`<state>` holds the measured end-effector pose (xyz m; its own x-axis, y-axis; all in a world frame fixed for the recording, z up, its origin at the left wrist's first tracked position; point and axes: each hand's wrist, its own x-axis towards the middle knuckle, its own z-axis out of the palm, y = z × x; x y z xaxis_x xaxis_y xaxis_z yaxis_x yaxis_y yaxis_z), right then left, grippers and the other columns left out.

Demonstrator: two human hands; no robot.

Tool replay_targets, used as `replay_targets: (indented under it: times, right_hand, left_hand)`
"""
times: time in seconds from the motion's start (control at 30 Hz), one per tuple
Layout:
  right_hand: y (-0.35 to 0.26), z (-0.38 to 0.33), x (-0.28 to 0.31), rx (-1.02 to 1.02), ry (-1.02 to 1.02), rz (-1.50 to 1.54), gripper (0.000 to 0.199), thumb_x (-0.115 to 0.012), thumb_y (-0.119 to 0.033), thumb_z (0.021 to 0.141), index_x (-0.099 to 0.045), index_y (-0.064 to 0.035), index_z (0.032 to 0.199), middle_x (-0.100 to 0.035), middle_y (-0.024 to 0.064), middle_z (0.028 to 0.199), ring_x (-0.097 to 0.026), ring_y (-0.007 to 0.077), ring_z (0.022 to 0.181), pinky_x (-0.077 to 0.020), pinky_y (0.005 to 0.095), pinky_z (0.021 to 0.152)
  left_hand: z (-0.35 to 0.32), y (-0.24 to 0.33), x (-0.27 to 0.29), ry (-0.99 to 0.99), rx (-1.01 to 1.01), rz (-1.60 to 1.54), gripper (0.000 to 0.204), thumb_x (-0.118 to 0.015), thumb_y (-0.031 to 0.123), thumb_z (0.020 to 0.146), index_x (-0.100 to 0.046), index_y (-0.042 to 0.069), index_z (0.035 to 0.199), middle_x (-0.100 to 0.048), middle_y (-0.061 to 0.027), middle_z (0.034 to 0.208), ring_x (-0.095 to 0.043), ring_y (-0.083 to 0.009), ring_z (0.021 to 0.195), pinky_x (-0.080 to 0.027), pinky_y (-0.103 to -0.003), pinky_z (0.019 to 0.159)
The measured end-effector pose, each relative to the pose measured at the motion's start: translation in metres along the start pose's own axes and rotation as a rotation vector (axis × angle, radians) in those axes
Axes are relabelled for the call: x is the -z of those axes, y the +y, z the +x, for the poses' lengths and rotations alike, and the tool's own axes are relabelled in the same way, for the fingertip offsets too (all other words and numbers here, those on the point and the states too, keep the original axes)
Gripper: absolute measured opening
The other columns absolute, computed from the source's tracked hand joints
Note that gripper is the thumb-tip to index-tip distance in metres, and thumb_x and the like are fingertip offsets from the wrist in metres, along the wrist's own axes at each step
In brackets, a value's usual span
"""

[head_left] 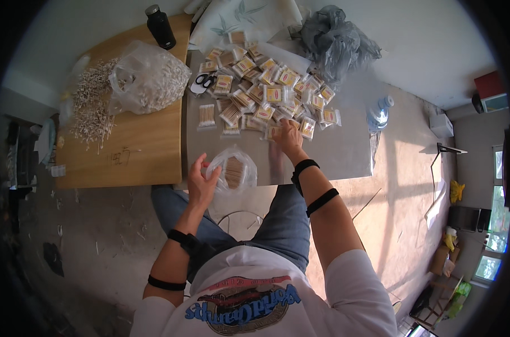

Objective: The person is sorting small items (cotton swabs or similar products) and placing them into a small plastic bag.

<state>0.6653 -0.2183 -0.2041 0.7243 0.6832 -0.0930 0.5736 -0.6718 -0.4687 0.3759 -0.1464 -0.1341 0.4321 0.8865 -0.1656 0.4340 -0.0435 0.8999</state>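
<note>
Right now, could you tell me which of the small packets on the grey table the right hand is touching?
The right hand rests on the packet at the pile's near edge, just left of its fingers; the other packets lie farther back or aside, untouched.

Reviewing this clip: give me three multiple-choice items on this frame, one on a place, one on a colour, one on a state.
1. Where do the scissors lie?
A. on the grey table, at the left edge of the heap of small packets
B. on the floor
C. in the person's lap

2. What colour is the bottle on the wooden table?
A. white
B. black
C. yellow

3. What is the left hand doing?
A. resting empty on a knee
B. gripping the scissors
C. holding a clear bag

Answers: 1 A, their handles lie beside the packets; 2 B, it stands dark at the table's far corner; 3 C, the fingers grip the bag's left side while the right hand touches the packets.
</note>
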Motion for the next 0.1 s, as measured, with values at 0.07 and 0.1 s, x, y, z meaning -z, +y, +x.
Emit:
replay_targets:
  times: [0.07,0.1]
  right_hand:
    - [-0.0042,-0.0033,-0.0045,0.017,-0.035,-0.087,0.049,-0.071,-0.024,0.069,-0.055,-0.0102,0.113,-0.054,0.0147,0.115,-0.056,0.0306,0.104,-0.0465,0.0402,0.086]
    - [-0.0066,-0.0054,-0.0091,0.029,-0.081,-0.174,0.05,-0.072,-0.024,0.07,-0.053,-0.01,0.115,-0.052,0.0154,0.119,-0.055,0.0312,0.109,-0.046,0.0404,0.089]
  left_hand:
    - [-0.0039,0.004,0.0021,-0.004,-0.046,0.084,0.057,-0.07,0.025,0.077,-0.05,0.002,0.126,-0.056,-0.0064,0.096,-0.05,-0.0141,0.076,-0.045,-0.028,0.065]
    - [-0.0036,0.0052,0.0052,0.001,-0.053,0.086,0.057,-0.07,0.025,0.077,-0.05,0.002,0.126,-0.056,-0.0064,0.096,-0.05,-0.0141,0.076,-0.045,-0.028,0.065]
